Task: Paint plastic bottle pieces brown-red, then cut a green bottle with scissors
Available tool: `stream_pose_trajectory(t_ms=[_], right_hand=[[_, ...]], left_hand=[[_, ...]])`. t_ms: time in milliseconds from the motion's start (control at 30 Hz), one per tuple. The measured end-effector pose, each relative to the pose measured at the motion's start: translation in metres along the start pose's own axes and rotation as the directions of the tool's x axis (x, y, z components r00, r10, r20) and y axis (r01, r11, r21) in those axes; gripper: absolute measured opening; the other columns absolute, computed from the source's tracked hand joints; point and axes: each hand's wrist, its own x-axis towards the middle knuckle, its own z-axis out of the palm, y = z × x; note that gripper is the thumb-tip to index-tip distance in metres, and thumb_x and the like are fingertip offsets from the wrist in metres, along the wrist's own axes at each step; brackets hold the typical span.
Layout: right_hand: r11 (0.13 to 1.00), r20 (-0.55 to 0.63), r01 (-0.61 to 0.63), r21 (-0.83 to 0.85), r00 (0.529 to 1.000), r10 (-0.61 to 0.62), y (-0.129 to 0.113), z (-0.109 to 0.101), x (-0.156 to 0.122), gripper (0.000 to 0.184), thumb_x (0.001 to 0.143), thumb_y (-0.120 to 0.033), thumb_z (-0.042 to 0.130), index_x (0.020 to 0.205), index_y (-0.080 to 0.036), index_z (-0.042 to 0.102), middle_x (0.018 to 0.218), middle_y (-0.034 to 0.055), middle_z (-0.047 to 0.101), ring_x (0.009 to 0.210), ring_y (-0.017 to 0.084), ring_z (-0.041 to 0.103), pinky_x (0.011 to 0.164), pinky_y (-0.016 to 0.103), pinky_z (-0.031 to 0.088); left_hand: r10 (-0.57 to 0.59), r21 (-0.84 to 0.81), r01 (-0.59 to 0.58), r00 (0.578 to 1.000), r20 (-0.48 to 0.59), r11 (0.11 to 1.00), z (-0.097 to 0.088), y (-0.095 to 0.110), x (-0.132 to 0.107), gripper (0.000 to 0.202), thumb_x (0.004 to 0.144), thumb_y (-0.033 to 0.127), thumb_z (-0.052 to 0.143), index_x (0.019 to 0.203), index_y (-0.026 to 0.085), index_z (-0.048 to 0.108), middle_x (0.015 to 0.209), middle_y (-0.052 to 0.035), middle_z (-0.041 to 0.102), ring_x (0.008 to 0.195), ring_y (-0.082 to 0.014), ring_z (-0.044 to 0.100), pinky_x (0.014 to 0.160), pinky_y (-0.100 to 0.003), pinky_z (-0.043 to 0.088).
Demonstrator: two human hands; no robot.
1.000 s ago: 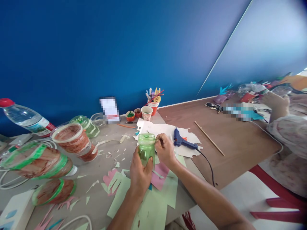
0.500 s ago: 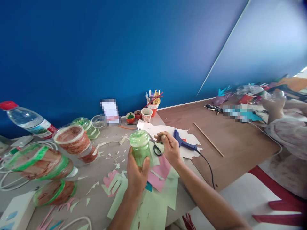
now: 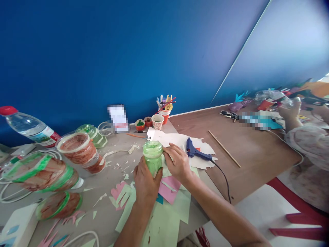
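Note:
My left hand (image 3: 146, 180) is wrapped round a green-tinted clear plastic piece (image 3: 153, 161), which looks like a cut bottle with a rounded rim. It stands upright in my grip above the cut papers. My right hand (image 3: 178, 161) is at the piece's upper right side, its fingertips pinched together close to the rim. Anything between those fingertips is too small to make out. Below lie pale green paper sheets (image 3: 164, 223) and a pink paper piece (image 3: 170, 190). A blue glue gun (image 3: 196, 151) rests on white paper just right of my right hand.
Brown-and-green painted plastic containers (image 3: 42, 173) and a water bottle (image 3: 31, 127) lie at left. Paint cups (image 3: 157, 120) stand by the wall. A wooden stick (image 3: 224, 148) and the glue gun's cord (image 3: 223, 178) are on the right. Another person's hand (image 3: 290, 111) is at far right.
My right hand has moved left and slightly down, to the green plastic piece's rim, now covering the scissors' black handle. The green piece has shifted slightly right and looks more upright.

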Motion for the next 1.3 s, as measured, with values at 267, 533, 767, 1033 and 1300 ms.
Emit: stream_pose_trajectory(t_ms=[267,533,767,1033,1300], right_hand=[[0.992,0.052,-0.048,-0.119,0.997,0.054,0.004,0.0,0.003,0.022,0.075,-0.003,0.049,0.065,-0.022,0.054,0.059,0.0003,0.056,0.058,0.017,0.054,0.084,0.041,0.051],[0.671,0.162,-0.665,0.328,0.739,0.654,0.012,0.009,0.001,0.007,0.066,-0.019,0.046,0.06,-0.022,0.048,0.052,-0.0049,0.046,0.047,0.011,0.039,0.045,0.024,0.029],[0.374,0.278,-0.721,0.583,0.61,0.742,0.018,0.021,-0.004,0.004,0.062,-0.022,0.049,0.058,-0.021,0.05,0.053,-0.0049,0.047,0.052,0.011,0.04,0.052,0.025,0.033],[0.172,0.366,-0.706,0.687,0.541,0.757,0.015,0.018,-0.004,0.005,0.062,-0.018,0.053,0.058,-0.019,0.053,0.049,-0.0077,0.043,0.049,0.009,0.034,0.051,0.024,0.027],[-0.027,0.551,-0.704,0.709,0.53,0.644,0.014,0.007,0.005,0.009,0.066,-0.027,0.072,0.066,-0.019,0.066,0.055,-0.0035,0.055,0.048,0.009,0.04,0.051,0.025,0.035]], left_hand=[[0.172,0.192,-0.152,0.981,-0.091,0.969,-0.008,0.011,0.0,0.06,0.095,0.045,0.045,0.136,0.002,0.037,0.101,-0.0228,0.07,0.085,-0.0304,0.069,0.094,-0.049,0.037],[0.038,-0.097,-0.041,0.999,-0.033,0.994,0.0,0.014,-0.005,0.054,0.094,0.04,0.047,0.137,0.009,0.037,0.111,-0.0205,0.07,0.096,-0.0292,0.069,0.1,-0.051,0.034],[-0.106,-0.304,0.116,0.993,0.05,0.945,-0.003,0.01,-0.003,0.05,0.09,0.041,0.05,0.13,0.011,0.047,0.116,-0.0205,0.066,0.104,-0.0306,0.064,0.096,-0.053,0.044],[-0.139,-0.348,0.181,0.98,0.143,0.92,-0.004,0.003,0.002,0.048,0.088,0.036,0.052,0.131,0.015,0.048,0.122,-0.0175,0.065,0.107,-0.0295,0.064,0.098,-0.051,0.045],[-0.144,-0.305,0.17,0.984,0.105,0.937,-0.002,-0.003,0.002,0.053,0.088,0.041,0.051,0.132,0.012,0.047,0.123,-0.0204,0.064,0.112,-0.0325,0.061,0.1,-0.054,0.042]])
